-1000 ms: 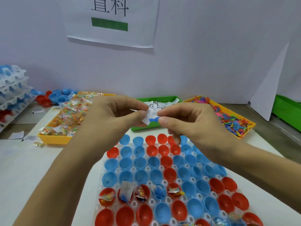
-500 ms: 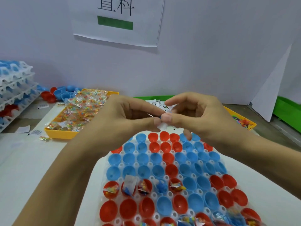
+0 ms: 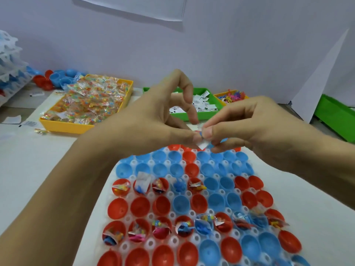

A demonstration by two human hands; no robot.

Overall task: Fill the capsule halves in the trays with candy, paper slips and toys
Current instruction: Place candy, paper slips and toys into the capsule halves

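Left hand (image 3: 151, 121) and right hand (image 3: 244, 121) both pinch one paper slip (image 3: 202, 144) over the capsule tray (image 3: 180, 200), likely folding it to fit a half.

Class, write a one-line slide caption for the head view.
Both hands pinch a paper slip above the capsule tray.

From my remote feed, the capsule tray (image 3: 123, 246) lies nearest on the table (image 3: 28, 169); behind it sit the candy bin (image 3: 63, 126) at left, the slip bin (image 3: 192, 117) in the middle, the toy bin (image 3: 218, 96) at right, and both hands meet above the tray's far rows.
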